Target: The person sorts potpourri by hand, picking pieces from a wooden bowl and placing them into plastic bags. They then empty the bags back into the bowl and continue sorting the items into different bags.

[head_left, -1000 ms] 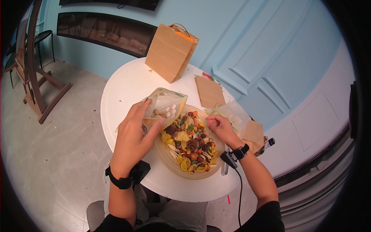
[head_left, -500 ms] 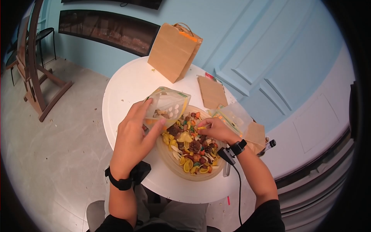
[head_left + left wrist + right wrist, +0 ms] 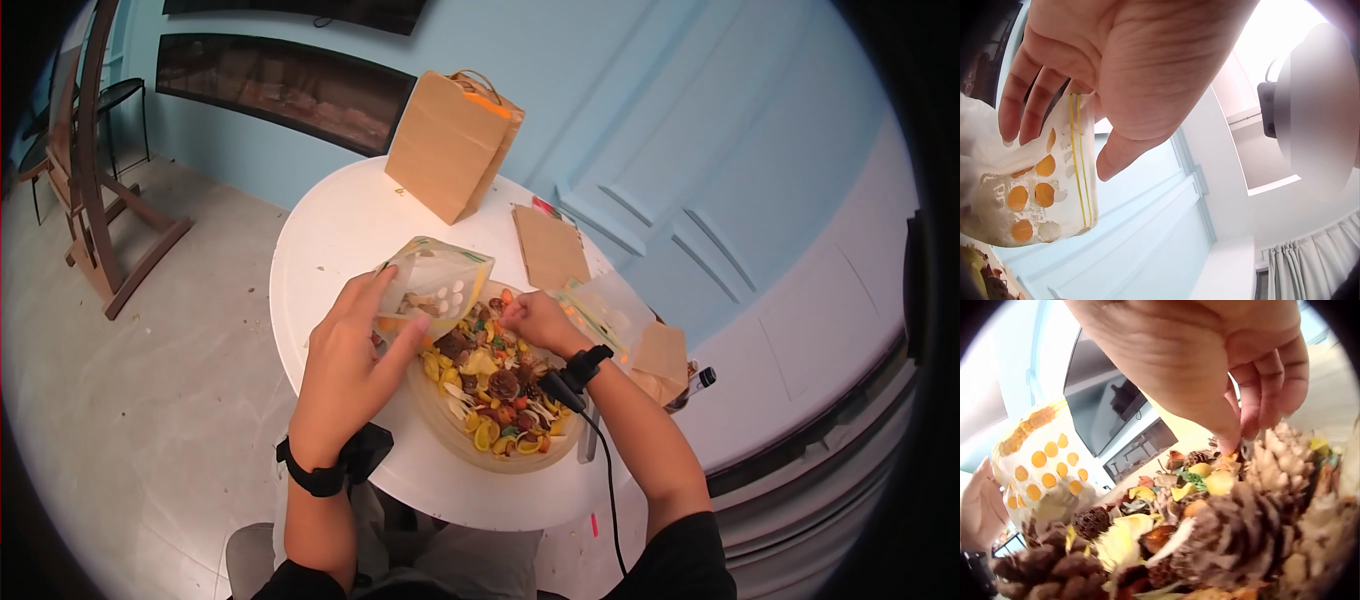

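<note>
White table (image 3: 330, 235) — bowl (image 3: 452, 440) of pinecones (image 3: 503, 384), translucent pouch (image 3: 445, 272) of brown bits (image 3: 424, 301)

the left hand (image 3: 348, 365) curves, the right hand (image 3: 543, 322) bunches its fingers (image 3: 1270, 387).

A round white table (image 3: 330, 245) carries a brown paper bag (image 3: 455, 145), flat brown paper (image 3: 550, 247) and a round bowl (image 3: 447, 437)

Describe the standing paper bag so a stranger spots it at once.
Start at the round white table, at its far edge by the blue wall. The brown paper bag is there, upright with orange showing at its top, unlike the flat brown paper nearby.
</note>
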`<control>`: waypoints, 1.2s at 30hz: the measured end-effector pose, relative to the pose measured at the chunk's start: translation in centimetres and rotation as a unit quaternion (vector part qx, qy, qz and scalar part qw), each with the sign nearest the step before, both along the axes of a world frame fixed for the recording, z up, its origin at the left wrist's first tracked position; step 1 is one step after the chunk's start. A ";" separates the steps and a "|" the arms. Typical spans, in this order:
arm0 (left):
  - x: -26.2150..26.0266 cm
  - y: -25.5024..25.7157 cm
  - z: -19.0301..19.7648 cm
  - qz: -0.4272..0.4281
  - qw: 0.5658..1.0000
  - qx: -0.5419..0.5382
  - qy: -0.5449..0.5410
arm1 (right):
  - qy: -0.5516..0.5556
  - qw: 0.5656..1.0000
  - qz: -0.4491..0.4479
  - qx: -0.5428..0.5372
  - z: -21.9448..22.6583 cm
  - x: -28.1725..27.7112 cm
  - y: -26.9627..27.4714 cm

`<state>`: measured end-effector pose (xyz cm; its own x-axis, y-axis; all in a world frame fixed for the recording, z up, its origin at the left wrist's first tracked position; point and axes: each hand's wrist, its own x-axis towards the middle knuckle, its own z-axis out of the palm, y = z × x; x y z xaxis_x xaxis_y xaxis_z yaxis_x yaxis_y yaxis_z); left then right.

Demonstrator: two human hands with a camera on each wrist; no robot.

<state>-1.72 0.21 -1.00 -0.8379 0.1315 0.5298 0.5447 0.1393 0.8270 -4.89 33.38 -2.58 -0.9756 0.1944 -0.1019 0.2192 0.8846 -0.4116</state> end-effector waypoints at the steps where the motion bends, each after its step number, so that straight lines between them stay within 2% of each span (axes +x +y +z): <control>1: 0.1 -0.2 0.3 -0.005 1.000 -0.003 -0.016 | -0.004 1.000 0.007 -0.010 0.2 0.1 0.0; 4: 0.0 -0.4 0.3 -0.010 0.999 -0.008 -0.033 | -0.023 0.999 0.002 -0.044 0.7 0.9 0.2; 7: -0.1 -0.3 0.3 -0.015 0.999 -0.014 -0.034 | -0.048 0.978 -0.066 -0.193 2.4 2.1 -0.1; 11: -0.5 0.1 -0.6 -0.005 0.999 -0.040 0.036 | 0.013 0.956 -0.034 -0.290 5.3 3.7 -2.2; 16: 0.2 0.9 -0.3 -0.019 0.997 -0.055 0.048 | 0.094 0.914 0.044 -0.393 8.9 4.3 -7.7; 19: 0.5 1.1 -0.1 -0.010 0.997 -0.058 0.058 | 0.114 0.930 0.038 -0.348 9.0 3.4 -9.4; 22: 0.5 0.8 -0.4 0.012 0.998 -0.036 0.041 | 0.159 0.950 -0.010 -0.268 7.2 1.2 -7.0; 24: 0.3 0.5 -0.6 0.020 0.999 -0.024 0.029 | 0.094 0.980 0.078 -0.157 3.7 -0.7 -3.5; 25: 0.1 0.2 -0.5 0.021 0.999 -0.024 0.028 | 0.062 0.986 0.121 -0.100 3.1 -1.1 -3.4; 28: -0.1 0.1 -0.6 0.014 0.999 -0.015 0.026 | 0.018 0.985 0.168 0.019 2.0 -1.2 -4.5; 32: 0.0 0.0 -0.3 0.000 1.000 0.002 0.010 | 0.024 0.986 0.154 0.062 1.7 -0.8 -6.2; 36: -0.2 -0.2 -0.2 -0.003 1.000 -0.003 0.008 | 0.028 0.985 0.168 0.005 0.8 -0.8 -5.0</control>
